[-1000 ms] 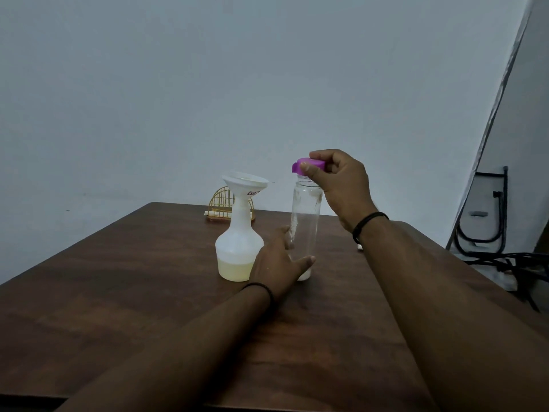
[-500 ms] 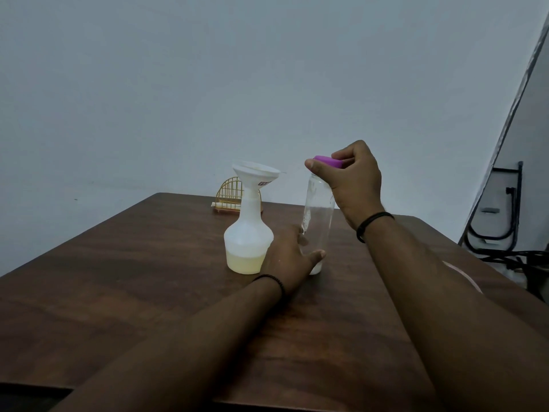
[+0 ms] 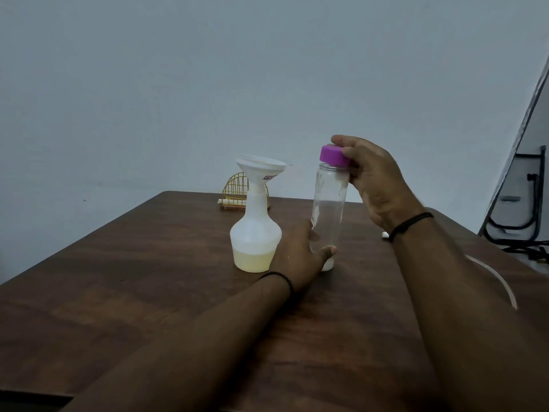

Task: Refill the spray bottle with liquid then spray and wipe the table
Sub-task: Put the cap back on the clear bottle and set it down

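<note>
A white spray bottle body (image 3: 255, 236) stands upright on the dark wooden table (image 3: 133, 292), holding pale yellow liquid at its bottom. A white funnel (image 3: 260, 168) sits in its neck. Right beside it stands a tall clear bottle (image 3: 328, 209), nearly empty. My left hand (image 3: 300, 257) grips that bottle low down. My right hand (image 3: 371, 179) pinches the purple cap (image 3: 334, 156), which sits tilted on the bottle's mouth.
A small gold wire rack (image 3: 237, 193) stands at the table's far edge behind the spray bottle. A thin white tube (image 3: 499, 281) lies on the table at the right. Black metal frames (image 3: 523, 209) stand off the table at the far right.
My right hand has turned on the purple cap, so more of the cap now shows at its left. The left hand stayed on the bottle. My head view shifted slightly.
</note>
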